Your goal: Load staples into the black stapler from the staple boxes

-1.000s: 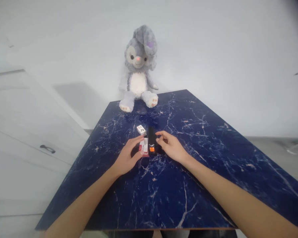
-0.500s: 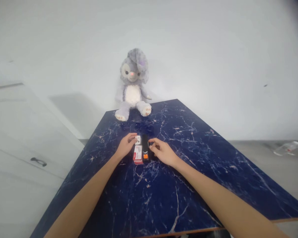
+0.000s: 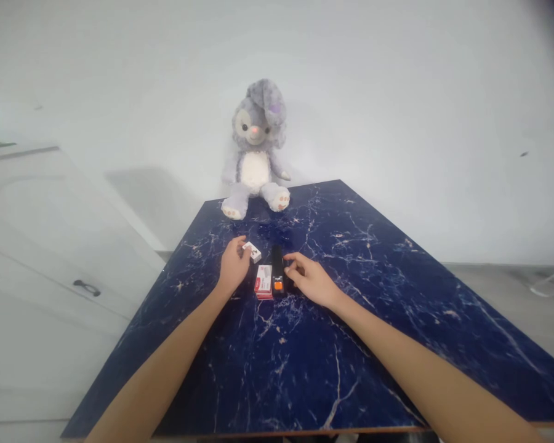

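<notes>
My left hand (image 3: 234,266) is closed on a small white box (image 3: 252,251) with dark print, which sits tilted between thumb and fingers. Just below it, a stack of red and white boxes (image 3: 263,280) lies on the blue table. Beside the stack, on its right, is a long black object (image 3: 277,261) that looks like a stapler, with an orange patch at its near end. My right hand (image 3: 308,278) is at the right side of the black object, thumb and forefinger apart, their tips at or close to its edge.
A grey plush rabbit (image 3: 255,154) sits at the table's far edge against the wall. The blue marbled table (image 3: 295,363) narrows away from me. A white cabinet with a dark handle (image 3: 87,287) stands at the left. Clear plastic (image 3: 551,284) lies on the floor at right.
My left hand has pulled the small white box left and away from the stack and turned it at an angle. My right hand has stayed beside the black object. The view has shifted slightly.
</notes>
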`<state>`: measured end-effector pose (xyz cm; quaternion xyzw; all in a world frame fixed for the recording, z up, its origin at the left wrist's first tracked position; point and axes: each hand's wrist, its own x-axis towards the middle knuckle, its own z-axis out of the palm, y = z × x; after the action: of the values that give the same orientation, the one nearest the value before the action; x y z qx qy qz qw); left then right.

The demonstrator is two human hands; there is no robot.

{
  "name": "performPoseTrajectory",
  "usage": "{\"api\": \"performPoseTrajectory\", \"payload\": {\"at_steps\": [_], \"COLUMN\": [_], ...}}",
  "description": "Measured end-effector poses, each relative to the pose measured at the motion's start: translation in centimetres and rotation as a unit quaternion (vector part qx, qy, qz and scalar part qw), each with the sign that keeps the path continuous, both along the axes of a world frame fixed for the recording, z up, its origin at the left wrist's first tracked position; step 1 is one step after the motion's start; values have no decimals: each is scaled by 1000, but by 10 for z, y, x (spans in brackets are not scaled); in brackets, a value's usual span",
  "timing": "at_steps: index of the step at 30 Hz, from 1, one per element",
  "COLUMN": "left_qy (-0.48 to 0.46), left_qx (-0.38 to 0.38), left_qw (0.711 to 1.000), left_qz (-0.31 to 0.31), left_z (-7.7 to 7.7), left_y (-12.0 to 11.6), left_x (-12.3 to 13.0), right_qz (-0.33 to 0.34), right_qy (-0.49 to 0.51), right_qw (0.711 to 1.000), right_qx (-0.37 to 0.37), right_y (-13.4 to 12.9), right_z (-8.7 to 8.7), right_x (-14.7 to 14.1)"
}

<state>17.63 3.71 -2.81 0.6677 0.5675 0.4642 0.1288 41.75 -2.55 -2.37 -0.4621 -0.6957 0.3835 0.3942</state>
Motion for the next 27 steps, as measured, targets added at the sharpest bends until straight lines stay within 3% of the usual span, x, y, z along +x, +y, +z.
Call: {"api": "performPoseTrajectory", "payload": {"at_steps": [4, 10, 14, 17, 21, 27], "left_qy": [-41, -47, 18, 14, -37, 32], "left_qx": [26, -11, -65, -100, -108, -70], "left_qw": [999, 999, 993, 981, 988, 997], "left_qz": [-12, -8, -101, -166, -101, 2], "left_z": [0, -2, -2, -2, -3, 0], "left_y": [-4, -2, 1, 3, 4, -3], "left_x": [1, -2, -3, -3, -2, 0], "right_qz": [1, 1, 1, 3, 3, 1], "right_qy": [-6, -5, -7, -6, -7, -7], "right_qw": [1000, 1000, 1000, 1000, 1000, 1000], "right_qx": [1, -1, 0, -2, -4, -7], "right_y": [1, 0, 1, 1, 0, 0], "right_z": [-2, -3, -3, -4, -3, -2], "right_x": [0, -1, 0, 0, 0, 0]}}
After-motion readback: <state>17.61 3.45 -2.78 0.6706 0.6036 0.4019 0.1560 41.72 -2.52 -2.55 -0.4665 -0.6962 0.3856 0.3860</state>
